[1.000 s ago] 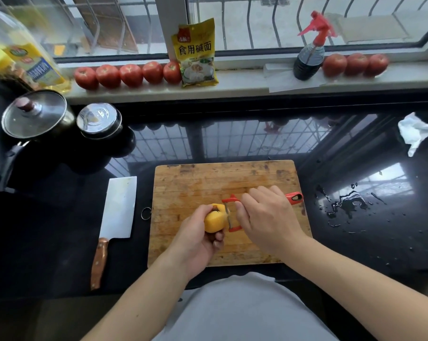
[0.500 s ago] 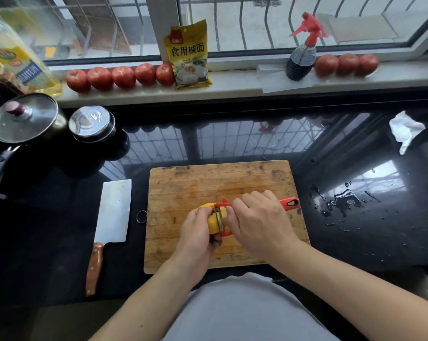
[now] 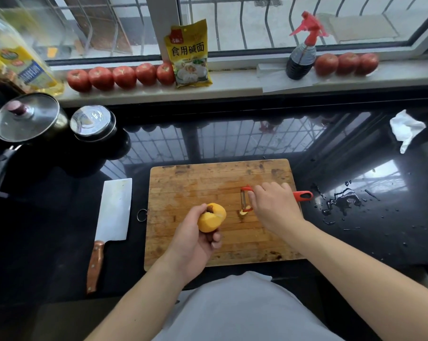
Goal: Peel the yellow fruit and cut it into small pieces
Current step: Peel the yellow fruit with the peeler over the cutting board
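I judge the peeling only partly done: my left hand [image 3: 193,239] grips the yellow fruit [image 3: 211,217] above the cutting board [image 3: 208,178], stem pit turned up and away from me, its long axis roughly vertical. My right hand [image 3: 273,207] clasps the red peeler [image 3: 246,199], a strip of skin hanging from its blade. The cleaver [image 3: 114,210] lies untouched left of the board, so I judge that no cutting is begun

Board [image 3: 198,183]: rear half bare; front half occupied by left hand [image 3: 195,239] holding fruit [image 3: 211,217] and right hand [image 3: 273,207] holding peeler [image 3: 245,199]. Left of board, cleaver [image 3: 114,210] lies just beside it. Counter [image 3: 232,141] behind board is open up to the sill. Rear left blocked by pot [image 3: 27,119] and lidded tin [image 3: 92,123]. Right: puddle [image 3: 341,201], crumpled tissue [image 3: 406,129].
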`<action>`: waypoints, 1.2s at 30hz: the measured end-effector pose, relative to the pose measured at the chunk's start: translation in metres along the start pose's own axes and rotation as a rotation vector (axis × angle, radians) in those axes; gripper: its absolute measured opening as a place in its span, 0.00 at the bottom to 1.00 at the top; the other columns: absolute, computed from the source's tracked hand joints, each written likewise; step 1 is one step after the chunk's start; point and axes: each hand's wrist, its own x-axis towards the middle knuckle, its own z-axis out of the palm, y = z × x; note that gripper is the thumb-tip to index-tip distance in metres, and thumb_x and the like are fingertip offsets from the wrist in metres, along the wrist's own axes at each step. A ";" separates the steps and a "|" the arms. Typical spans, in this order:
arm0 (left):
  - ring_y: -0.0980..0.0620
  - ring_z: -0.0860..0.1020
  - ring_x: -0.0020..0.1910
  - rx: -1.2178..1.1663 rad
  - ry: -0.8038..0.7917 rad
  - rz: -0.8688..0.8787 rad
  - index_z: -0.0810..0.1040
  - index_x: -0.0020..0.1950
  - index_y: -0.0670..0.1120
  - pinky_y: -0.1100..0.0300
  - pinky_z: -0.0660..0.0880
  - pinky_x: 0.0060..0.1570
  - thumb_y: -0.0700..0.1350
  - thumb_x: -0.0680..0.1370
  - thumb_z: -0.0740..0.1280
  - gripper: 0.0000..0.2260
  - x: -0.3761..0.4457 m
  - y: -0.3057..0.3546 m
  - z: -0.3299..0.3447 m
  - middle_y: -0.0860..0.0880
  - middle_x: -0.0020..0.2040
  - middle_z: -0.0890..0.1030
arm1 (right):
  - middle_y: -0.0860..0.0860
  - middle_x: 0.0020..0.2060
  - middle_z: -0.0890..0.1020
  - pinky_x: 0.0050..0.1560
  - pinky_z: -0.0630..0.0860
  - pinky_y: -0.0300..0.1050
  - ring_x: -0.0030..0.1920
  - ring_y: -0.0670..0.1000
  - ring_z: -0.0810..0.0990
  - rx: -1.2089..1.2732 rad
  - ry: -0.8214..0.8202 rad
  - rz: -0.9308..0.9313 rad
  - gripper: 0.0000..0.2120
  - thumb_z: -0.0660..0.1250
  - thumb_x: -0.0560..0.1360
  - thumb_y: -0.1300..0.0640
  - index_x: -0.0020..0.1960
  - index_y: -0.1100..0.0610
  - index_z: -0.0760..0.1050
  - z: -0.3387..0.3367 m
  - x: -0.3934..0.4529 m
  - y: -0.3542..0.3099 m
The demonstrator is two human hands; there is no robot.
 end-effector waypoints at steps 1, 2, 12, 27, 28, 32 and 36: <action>0.51 0.70 0.31 0.003 -0.003 -0.010 0.73 0.58 0.42 0.58 0.65 0.31 0.52 0.84 0.63 0.14 0.000 0.000 -0.002 0.44 0.38 0.72 | 0.45 0.35 0.73 0.45 0.69 0.50 0.38 0.51 0.73 0.040 0.033 -0.032 0.19 0.50 0.85 0.48 0.40 0.51 0.71 -0.005 -0.003 -0.001; 0.51 0.70 0.30 0.011 -0.005 -0.011 0.73 0.58 0.42 0.58 0.65 0.30 0.53 0.84 0.62 0.14 0.002 0.000 -0.003 0.45 0.37 0.72 | 0.45 0.34 0.71 0.43 0.69 0.51 0.36 0.51 0.70 0.091 0.113 -0.091 0.18 0.52 0.85 0.50 0.39 0.52 0.70 -0.014 -0.007 -0.004; 0.51 0.71 0.29 0.177 0.076 0.078 0.77 0.58 0.41 0.57 0.67 0.27 0.52 0.86 0.59 0.15 0.004 -0.005 0.007 0.45 0.37 0.76 | 0.51 0.34 0.77 0.39 0.69 0.52 0.35 0.53 0.72 0.064 0.256 -0.412 0.19 0.55 0.84 0.50 0.39 0.55 0.74 -0.040 -0.022 -0.036; 0.52 0.69 0.30 0.288 0.056 0.054 0.70 0.64 0.46 0.58 0.65 0.31 0.53 0.85 0.62 0.13 0.012 -0.003 -0.016 0.43 0.48 0.72 | 0.49 0.43 0.81 0.52 0.70 0.54 0.45 0.55 0.77 -0.101 -0.078 -0.076 0.21 0.49 0.85 0.47 0.48 0.52 0.77 0.001 0.007 0.010; 0.52 0.69 0.30 0.285 0.049 0.060 0.71 0.65 0.46 0.58 0.65 0.32 0.54 0.85 0.63 0.14 0.012 -0.004 -0.016 0.43 0.48 0.73 | 0.48 0.43 0.80 0.52 0.69 0.53 0.45 0.54 0.77 -0.075 -0.085 -0.079 0.21 0.48 0.85 0.46 0.47 0.52 0.77 0.001 0.005 0.009; 0.53 0.70 0.30 0.336 0.063 0.088 0.73 0.63 0.50 0.58 0.65 0.31 0.60 0.85 0.60 0.15 0.013 -0.006 -0.013 0.46 0.43 0.74 | 0.46 0.34 0.74 0.44 0.67 0.49 0.35 0.51 0.71 0.065 0.116 -0.243 0.20 0.52 0.85 0.48 0.38 0.52 0.72 -0.024 -0.010 -0.014; 0.52 0.71 0.31 0.382 0.112 0.145 0.73 0.61 0.51 0.57 0.66 0.31 0.62 0.85 0.56 0.16 0.014 -0.011 -0.009 0.47 0.40 0.77 | 0.47 0.33 0.75 0.41 0.67 0.49 0.34 0.50 0.69 0.044 0.120 -0.322 0.20 0.53 0.84 0.48 0.38 0.52 0.73 -0.039 -0.016 -0.042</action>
